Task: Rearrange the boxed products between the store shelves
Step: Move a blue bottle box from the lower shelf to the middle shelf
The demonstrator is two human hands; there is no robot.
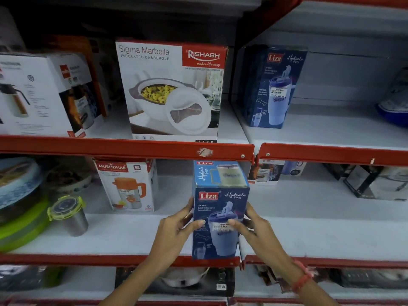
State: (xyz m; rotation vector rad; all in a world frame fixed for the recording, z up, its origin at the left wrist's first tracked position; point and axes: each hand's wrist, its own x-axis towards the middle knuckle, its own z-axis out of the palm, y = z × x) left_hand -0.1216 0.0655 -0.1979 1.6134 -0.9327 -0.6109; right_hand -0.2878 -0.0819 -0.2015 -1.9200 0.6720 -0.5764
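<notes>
A blue Liza Hydrate Pro tumbler box (220,202) stands upright at the front edge of the middle shelf (123,237). My left hand (176,228) grips its left side and my right hand (251,228) grips its right side, thumbs on the front face. A second, matching blue Liza box (276,87) stands on the upper shelf (331,133) to the right. A white Sigma Marbella casserole box (174,89) stands on the upper shelf just above my hands.
A white Murlidhar flask box (128,184) stands left of the held box. A steel container with a green lid (68,215) and stacked green and blue plates (19,206) sit far left. White flask boxes (44,93) fill the upper left. Dark boxes (375,182) sit at right.
</notes>
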